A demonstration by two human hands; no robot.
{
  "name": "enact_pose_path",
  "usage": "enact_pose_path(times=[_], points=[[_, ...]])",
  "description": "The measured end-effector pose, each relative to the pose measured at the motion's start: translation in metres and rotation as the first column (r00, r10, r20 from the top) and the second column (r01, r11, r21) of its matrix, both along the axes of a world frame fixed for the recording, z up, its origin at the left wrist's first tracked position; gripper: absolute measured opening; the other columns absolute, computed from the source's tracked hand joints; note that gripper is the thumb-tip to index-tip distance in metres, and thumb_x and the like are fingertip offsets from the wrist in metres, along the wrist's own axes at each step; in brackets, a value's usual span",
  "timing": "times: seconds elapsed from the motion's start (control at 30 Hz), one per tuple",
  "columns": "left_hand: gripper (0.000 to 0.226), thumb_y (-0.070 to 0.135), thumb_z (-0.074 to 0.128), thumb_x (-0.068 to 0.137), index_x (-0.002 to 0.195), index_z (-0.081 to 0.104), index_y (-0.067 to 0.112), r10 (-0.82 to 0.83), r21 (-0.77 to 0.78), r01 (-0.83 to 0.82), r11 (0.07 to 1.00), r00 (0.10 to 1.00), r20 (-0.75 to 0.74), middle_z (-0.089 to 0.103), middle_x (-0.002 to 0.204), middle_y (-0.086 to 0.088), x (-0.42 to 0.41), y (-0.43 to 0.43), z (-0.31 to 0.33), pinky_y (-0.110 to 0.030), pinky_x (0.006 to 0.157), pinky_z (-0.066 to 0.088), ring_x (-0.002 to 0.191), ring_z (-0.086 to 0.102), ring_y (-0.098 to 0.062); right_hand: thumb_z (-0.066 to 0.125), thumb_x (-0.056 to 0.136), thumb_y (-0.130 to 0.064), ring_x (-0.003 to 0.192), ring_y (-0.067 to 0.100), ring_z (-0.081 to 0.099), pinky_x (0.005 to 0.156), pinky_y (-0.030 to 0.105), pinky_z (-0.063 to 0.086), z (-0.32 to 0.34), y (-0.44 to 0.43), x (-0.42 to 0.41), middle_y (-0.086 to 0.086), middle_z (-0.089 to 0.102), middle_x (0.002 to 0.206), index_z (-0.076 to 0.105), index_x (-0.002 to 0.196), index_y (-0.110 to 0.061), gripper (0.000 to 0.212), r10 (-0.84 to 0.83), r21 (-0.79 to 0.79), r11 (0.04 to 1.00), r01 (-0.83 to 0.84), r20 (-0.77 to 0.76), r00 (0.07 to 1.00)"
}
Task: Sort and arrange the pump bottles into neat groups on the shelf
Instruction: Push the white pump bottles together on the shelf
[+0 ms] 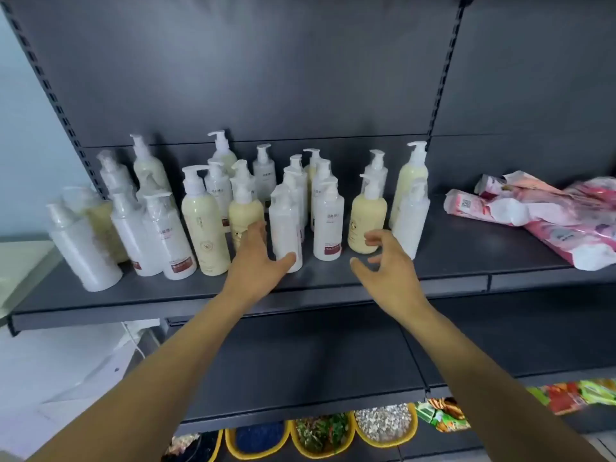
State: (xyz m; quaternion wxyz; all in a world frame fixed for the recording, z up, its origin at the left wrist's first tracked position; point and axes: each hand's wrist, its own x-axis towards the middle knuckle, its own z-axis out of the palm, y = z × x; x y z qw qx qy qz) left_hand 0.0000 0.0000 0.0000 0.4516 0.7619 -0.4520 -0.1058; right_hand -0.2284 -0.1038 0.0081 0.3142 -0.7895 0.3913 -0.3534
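Observation:
Several white and cream pump bottles stand mixed together on a dark grey shelf [460, 248]. My left hand [258, 261] reaches between a cream bottle [245, 215] and a white bottle [285, 225]; its thumb touches the white bottle's base, its fingers are spread and it grips nothing. My right hand [386, 265] hovers open in front of a short cream bottle [366, 221], its fingers curled and apart, clear of the bottle. A white bottle with a red label [328, 225] stands between the two hands, further back.
Pink and white refill pouches [540, 211] lie at the shelf's right end. A taller cream bottle [408, 181] and a white one [411, 221] stand right of my right hand. Below are a lower shelf [300, 368], yellow-rimmed bowls [383, 425] and colourful packets.

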Motion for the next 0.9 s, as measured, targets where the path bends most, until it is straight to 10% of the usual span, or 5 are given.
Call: enact_pose_path(times=[0.47, 0.73, 0.9], points=[[0.081, 0.026, 0.083, 0.085, 0.151, 0.037, 0.018, 0.128, 0.086, -0.132, 0.987, 0.99, 0.054, 0.059, 0.121, 0.01, -0.007, -0.035, 0.001, -0.027, 0.088, 0.045, 0.109, 0.059, -0.014, 0.079, 0.091, -0.031, 0.125, 0.029, 0.063, 0.102, 0.049, 0.056, -0.001, -0.079, 0.063, 0.009, 0.057, 0.147, 0.024, 0.162, -0.013, 0.091, 0.224, -0.129, 0.957, -0.259, -0.238, 0.945], [0.057, 0.046, 0.089, 0.072, 0.117, 0.055, 0.036, 0.134, 0.067, -0.146, 0.987, 0.978, 0.157, 0.068, 0.102, 0.019, -0.004, -0.027, 0.002, -0.02, 0.073, 0.052, 0.094, 0.064, -0.001, 0.085, 0.084, -0.039, 0.113, 0.028, 0.062, 0.095, 0.041, 0.054, -0.008, -0.081, 0.076, 0.008, 0.06, 0.123, 0.05, 0.132, -0.009, 0.066, 0.195, -0.139, 0.964, -0.227, -0.213, 0.957], [0.094, 0.022, 0.084, 0.082, 0.156, 0.028, 0.037, -0.099, 0.143, 0.104, 0.984, 0.994, -0.044, 0.058, 0.13, 0.02, 0.002, -0.018, 0.003, -0.022, 0.096, 0.048, 0.115, 0.058, 0.0, 0.086, 0.084, -0.038, 0.113, 0.019, 0.069, 0.098, 0.042, 0.059, -0.005, -0.075, 0.066, -0.002, 0.069, 0.13, 0.05, 0.14, -0.019, 0.069, 0.273, -0.001, 0.961, -0.276, -0.134, 0.953]])
